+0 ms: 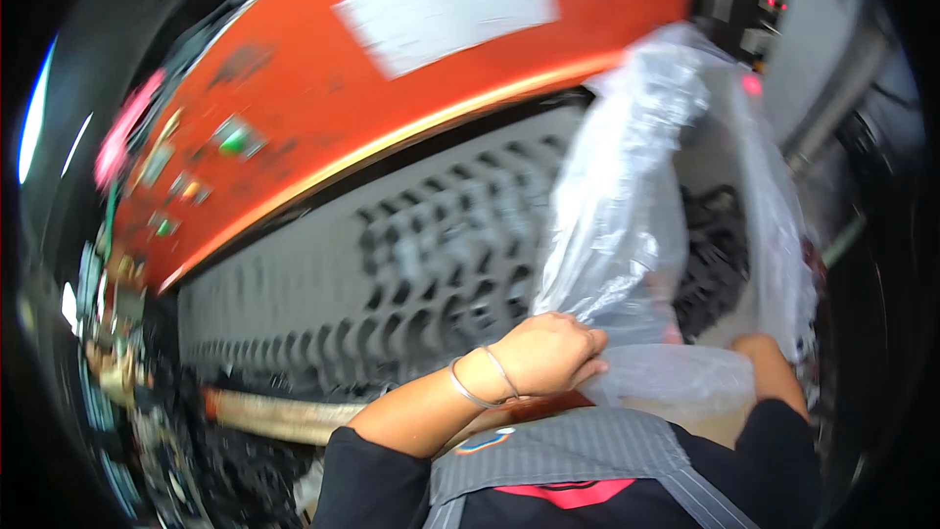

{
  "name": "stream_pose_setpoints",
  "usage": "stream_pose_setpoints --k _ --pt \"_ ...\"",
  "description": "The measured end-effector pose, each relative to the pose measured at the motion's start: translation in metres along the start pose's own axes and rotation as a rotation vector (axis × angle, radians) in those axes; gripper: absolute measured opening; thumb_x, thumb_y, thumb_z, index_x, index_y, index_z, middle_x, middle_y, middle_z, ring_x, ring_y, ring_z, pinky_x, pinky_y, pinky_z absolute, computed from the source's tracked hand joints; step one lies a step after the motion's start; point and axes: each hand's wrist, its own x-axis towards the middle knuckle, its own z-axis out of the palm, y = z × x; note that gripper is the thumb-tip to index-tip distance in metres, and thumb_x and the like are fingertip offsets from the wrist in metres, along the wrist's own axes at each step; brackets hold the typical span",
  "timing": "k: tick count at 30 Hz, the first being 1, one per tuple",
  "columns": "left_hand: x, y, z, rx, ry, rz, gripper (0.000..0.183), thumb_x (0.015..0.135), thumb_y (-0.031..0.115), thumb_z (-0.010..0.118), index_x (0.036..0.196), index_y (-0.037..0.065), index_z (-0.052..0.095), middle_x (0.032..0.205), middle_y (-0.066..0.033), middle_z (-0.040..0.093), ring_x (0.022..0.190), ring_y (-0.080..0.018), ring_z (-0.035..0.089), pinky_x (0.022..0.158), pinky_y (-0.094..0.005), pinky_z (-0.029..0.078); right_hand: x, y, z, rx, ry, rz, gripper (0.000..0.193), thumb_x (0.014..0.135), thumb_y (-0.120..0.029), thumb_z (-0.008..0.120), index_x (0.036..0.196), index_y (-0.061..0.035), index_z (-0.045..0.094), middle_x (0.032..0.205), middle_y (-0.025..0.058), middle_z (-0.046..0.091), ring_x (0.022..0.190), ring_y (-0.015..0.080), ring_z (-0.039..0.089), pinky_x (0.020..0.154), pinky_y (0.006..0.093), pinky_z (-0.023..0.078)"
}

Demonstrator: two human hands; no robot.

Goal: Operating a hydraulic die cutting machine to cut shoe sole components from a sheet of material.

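My left hand [553,353], with two thin bangles at the wrist, is closed on the rim of a large clear plastic bag [617,225]. The bag stands up and away from me, wrinkled and shiny, with its near edge sagging between my arms. At the bag's right side is my right hand [756,353]; the plastic and the angle hide its fingers. A heap of small black cut pieces [710,264] shows between the bag's sides; whether it lies inside or behind the plastic I cannot tell.
Ahead is a bright orange machine panel [294,88] with a white paper sheet [460,0] on it. Below it lies a dark grey sheet [294,274] with rows of cut-out shapes. A pale roller or bar [279,416] is at the left. Black scraps [235,465] pile near it.
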Motion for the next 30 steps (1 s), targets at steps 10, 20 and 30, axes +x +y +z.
stream_pose_setpoints --k 10,20,30 --pt "-0.274 -0.135 0.027 -0.635 0.709 -0.460 0.028 0.084 0.023 0.069 0.103 0.002 0.066 0.098 -0.0134 0.067 0.093 -0.0208 0.064 0.082 -0.0326 0.050 -0.206 -0.187 -0.244 1.184 1.319 -0.674 0.030 0.091 -0.008 0.056 0.118 0.0034 0.058 0.112 0.0090 0.062 0.104 0.0166 0.058 0.095 0.0290 0.043" --pt "-0.417 -0.358 0.095 0.224 1.055 -1.325 0.048 0.082 0.040 0.061 0.119 0.009 0.061 0.130 -0.0109 0.048 0.128 -0.0290 0.037 0.107 -0.0528 0.023 -0.184 -0.672 -0.341 0.547 1.174 -0.873 0.071 0.076 -0.032 0.072 0.130 0.0057 0.045 0.137 0.0225 0.043 0.130 0.0368 0.038 0.109 0.0403 0.032" --pt "-0.447 -0.364 0.063 0.175 0.627 -1.332 0.056 0.090 0.048 0.039 0.115 0.005 0.065 0.155 -0.0136 0.021 0.146 -0.0289 0.004 0.112 -0.0599 0.001 -0.211 -0.726 -0.383 0.549 0.665 -0.256 0.094 0.060 -0.043 0.084 0.129 0.0071 0.044 0.133 0.0252 0.048 0.122 0.0358 0.050 0.101 0.0412 0.042"
